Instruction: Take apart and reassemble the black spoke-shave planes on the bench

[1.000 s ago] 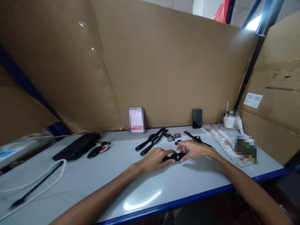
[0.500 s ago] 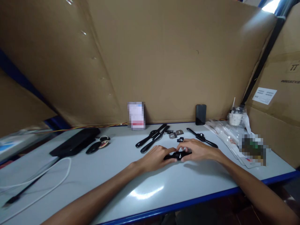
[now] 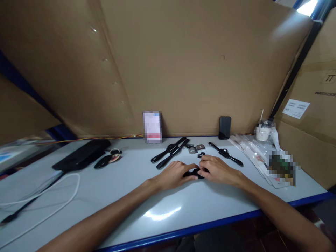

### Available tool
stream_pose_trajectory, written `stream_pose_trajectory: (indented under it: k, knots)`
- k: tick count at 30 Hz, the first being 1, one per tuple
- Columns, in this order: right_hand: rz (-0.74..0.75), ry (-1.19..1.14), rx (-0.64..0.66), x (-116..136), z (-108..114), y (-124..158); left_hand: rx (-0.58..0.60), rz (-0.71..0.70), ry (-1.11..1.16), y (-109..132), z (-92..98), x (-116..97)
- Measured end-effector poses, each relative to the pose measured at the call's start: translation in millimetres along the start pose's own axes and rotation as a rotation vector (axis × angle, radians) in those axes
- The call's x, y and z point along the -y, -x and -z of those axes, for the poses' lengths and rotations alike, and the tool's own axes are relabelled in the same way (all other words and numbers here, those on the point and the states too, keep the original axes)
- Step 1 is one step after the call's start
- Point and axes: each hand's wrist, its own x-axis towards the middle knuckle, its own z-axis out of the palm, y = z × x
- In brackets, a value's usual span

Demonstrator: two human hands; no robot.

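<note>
A black spokeshave (image 3: 193, 173) lies level, low over the table, between my two hands. My left hand (image 3: 173, 175) is closed around its left handle, thumb along the near side. The fingers of my right hand (image 3: 219, 169) are bunched at the middle of the tool, where they cover its screw and right handle. Just beyond is a small black lever cap (image 3: 201, 154). Two flat grey blades (image 3: 200, 147) with slots lie behind that. A pair of black parts with spokeshave handles (image 3: 169, 150) rests to the left, and another spokeshave (image 3: 225, 153) to the right.
Against the cardboard wall (image 3: 183, 70) lean a blurred upright card or screen (image 3: 152, 126) and a black phone (image 3: 225, 127). Plastic-wrapped packets (image 3: 252, 157) and a bagged cup (image 3: 263, 133) stand right. A black case (image 3: 82, 155), a key fob (image 3: 103, 161) and a white cable (image 3: 76, 189) lie left.
My right hand has shifted inward from the right handle, and its fingers now close over the spokeshave's middle, hiding the silver screw. My left hand keeps its hold. The view has shifted slightly.
</note>
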Motion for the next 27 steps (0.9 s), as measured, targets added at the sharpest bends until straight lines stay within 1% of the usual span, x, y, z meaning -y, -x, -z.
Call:
stream_pose_trajectory:
  k: [3, 6, 9, 12, 14, 16, 18, 20, 22, 27]
  knots:
    - [-0.029, 0.064, -0.008, 8.2, -2.6, -0.6, -0.006, 0.008, -0.006, -0.1, -0.5, 0.6]
    - [-0.071, 0.028, -0.018, 7.6, -3.1, -2.6, -0.002, 0.012, -0.008, 0.0, -0.1, 0.5]
    - [-0.105, -0.049, -0.047, -4.5, 1.9, -4.3, 0.012, 0.013, -0.002, 0.3, 0.8, -0.2]
    - [-0.172, -0.047, -0.088, -21.5, 12.3, -4.3, 0.019, 0.021, 0.017, 0.5, 0.7, -0.4]
    - [-0.195, -0.05, -0.082, -30.6, 20.4, -3.0, 0.015, 0.02, 0.026, 0.7, -0.3, 0.1]
    - [-0.187, -0.066, -0.047, -36.2, 27.3, -0.8, 0.01, 0.021, 0.019, 1.0, -1.2, 0.5]
    - [-0.156, -0.087, 0.036, -38.3, 31.3, 1.6, 0.007, 0.027, 0.016, 1.5, -1.3, 0.1]
    - [-0.121, -0.112, 0.137, -38.1, 31.3, 3.2, 0.015, 0.033, 0.021, 1.8, -0.3, -1.0]
    - [-0.103, -0.134, 0.197, -37.2, 28.3, 3.5, 0.029, 0.035, 0.028, 1.8, 1.2, -2.1]
    - [-0.087, -0.166, 0.203, -36.0, 20.7, 0.7, 0.02, 0.021, 0.05, 1.2, 1.4, -0.7]
